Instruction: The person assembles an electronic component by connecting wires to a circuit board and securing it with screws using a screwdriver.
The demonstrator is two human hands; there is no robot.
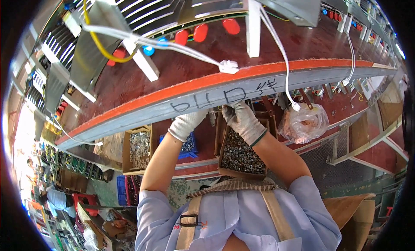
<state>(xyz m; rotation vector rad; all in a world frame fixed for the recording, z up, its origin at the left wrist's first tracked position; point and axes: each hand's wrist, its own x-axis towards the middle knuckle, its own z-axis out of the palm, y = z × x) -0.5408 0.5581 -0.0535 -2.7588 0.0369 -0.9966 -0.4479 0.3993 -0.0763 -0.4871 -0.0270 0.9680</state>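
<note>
Both my hands wear whitish knit gloves and reach in under the grey front beam (207, 98) of the upper shelf. My left hand (190, 122) is partly covered by that beam, and its fingers are hidden. Beside it, my right hand (244, 122) has its fingers curled together just below the beam; what they hold, if anything, is too small to name. Under the right wrist stands a cardboard box (221, 169) of small metal nuts (240, 155). A blue bin (189, 155) with small metal parts sits below the left wrist.
Left of the blue bin, a cardboard box (126, 152) holds washers (140, 148). A clear plastic bag (304, 124) of copper-coloured parts lies at right. White-plugged cables (285, 56) hang over the beam. Above, metal frames with white legs (253, 34) stand on the red shelf (207, 73).
</note>
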